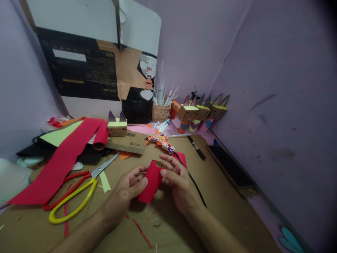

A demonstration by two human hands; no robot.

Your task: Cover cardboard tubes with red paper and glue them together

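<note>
A cardboard tube wrapped in red paper (150,184) is held tilted above the cardboard sheet, its open brown end pointing up and away. My left hand (129,188) grips its left side, thumb on the front. On the upper right side, my right hand (179,179) pinches the rim with thumb and fingers. Behind my right hand lies another red piece (180,160), partly hidden. A glue gun with a flowered cover (161,141) rests just beyond, its black cord running behind my right hand. Scissors with red and yellow handles (92,177) lie open at the left.
A long red paper strip (52,172) and paper scraps cover the left side. Boxes with pointed ears (117,128) stand at the back. A marker (196,147) and a dark phone-like device (230,167) lie right. Behind them is a basket of sticks (161,113).
</note>
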